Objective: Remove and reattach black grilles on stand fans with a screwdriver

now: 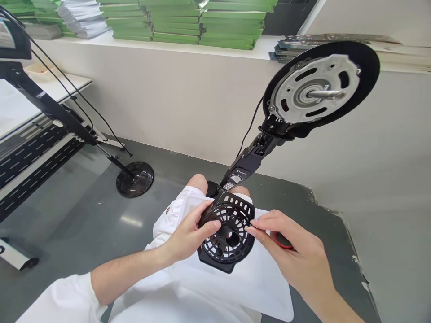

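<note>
The black slotted housing (225,234) sits low over the person's lap, above a white tray (272,296), its perforated round face turned up toward the viewer. Its long axis runs from just past twelve o'clock to just past six. Both hands are at it: the left hand (188,233) grips the nine-to-ten o'clock side, the thumb laid over the face near the central tube and the fingers mostly hidden, so the housing lies toward three o'clock from that grip. The right hand (294,246) reaches in from the opposite side, thumb and forefinger nearly closed together at the rim between two and three o'clock, apparently touching it; whether a small piece is pinched between them I cannot tell. Its other fingers curl round a black-and-red item (283,241), partly hidden in the palm. The left hand covers more of the housing and is nearer its middle; only the right fingertips come up to the edge. From the housing, the motor head (286,105) stands well apart at one o'clock on its black stand (244,163), its shaft (326,95) pointing toward three.
</note>
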`<state>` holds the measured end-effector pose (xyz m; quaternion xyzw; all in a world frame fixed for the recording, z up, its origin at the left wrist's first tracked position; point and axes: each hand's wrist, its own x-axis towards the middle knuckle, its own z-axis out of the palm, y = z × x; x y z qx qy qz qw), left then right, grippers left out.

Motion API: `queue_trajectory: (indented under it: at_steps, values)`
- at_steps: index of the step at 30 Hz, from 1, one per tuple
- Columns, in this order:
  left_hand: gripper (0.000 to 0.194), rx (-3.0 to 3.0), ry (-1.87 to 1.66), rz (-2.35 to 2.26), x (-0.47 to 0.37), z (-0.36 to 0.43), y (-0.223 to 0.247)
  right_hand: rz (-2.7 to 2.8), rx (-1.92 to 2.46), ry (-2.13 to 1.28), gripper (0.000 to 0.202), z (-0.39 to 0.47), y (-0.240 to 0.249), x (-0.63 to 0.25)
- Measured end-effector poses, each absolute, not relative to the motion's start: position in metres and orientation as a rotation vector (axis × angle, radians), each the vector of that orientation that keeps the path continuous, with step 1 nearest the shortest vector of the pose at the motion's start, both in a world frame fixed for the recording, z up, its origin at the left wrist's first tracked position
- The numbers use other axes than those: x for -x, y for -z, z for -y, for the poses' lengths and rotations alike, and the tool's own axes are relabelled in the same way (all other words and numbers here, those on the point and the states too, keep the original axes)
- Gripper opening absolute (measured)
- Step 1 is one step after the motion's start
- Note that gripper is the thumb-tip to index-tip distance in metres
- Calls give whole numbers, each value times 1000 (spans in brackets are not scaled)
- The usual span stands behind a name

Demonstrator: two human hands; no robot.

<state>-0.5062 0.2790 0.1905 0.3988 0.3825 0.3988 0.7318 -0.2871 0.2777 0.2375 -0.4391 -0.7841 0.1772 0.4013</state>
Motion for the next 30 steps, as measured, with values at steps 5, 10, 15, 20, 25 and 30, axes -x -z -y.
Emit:
queue_trajectory:
  at_steps: [5, 10, 15, 20, 25, 30]
  values:
    - [34, -945, -887, -858, 503, -271, -185, 1963, 1188, -302, 14, -280, -223, 297]
    - [34, -1040, -914, -870, 501, -264, -183, 2054, 1161, -142, 11, -280, -212, 300]
    - [38, -1107, -901, -908, 501, -262, -187, 2074, 1169, -89, 19, -281, -215, 300]
    - [39, -1140, -876, -868, 502, -264, -185, 2199, 1071, 143, 29, -284, -227, 301]
    - [38, -1114, -865, -853, 503, -262, -179, 2285, 968, 275, 23, -282, -228, 301]
    - [39, -1120, -845, -868, 502, -259, -180, 2308, 965, 221, 22, -276, -222, 296]
